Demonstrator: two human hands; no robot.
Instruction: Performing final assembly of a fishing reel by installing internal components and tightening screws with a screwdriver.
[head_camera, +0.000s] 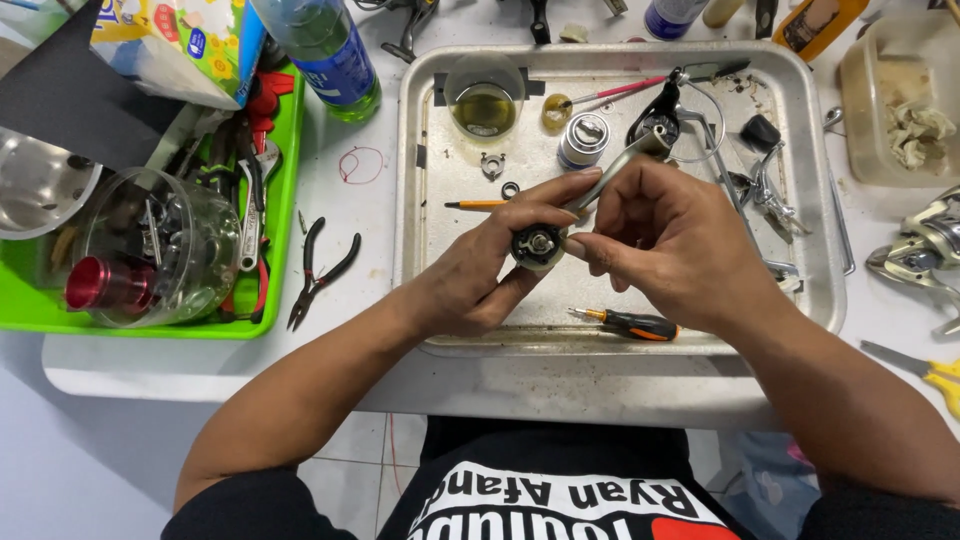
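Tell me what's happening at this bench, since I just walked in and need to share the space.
A person is working over a metal tray on the white table. The left hand holds a small round reel part, while the right hand pinches at its edge with the fingertips. An orange-and-black screwdriver lies on the tray just below the hands, with a metal spool and a small cup of yellowish liquid farther back. Black pliers rest on the table to the left.
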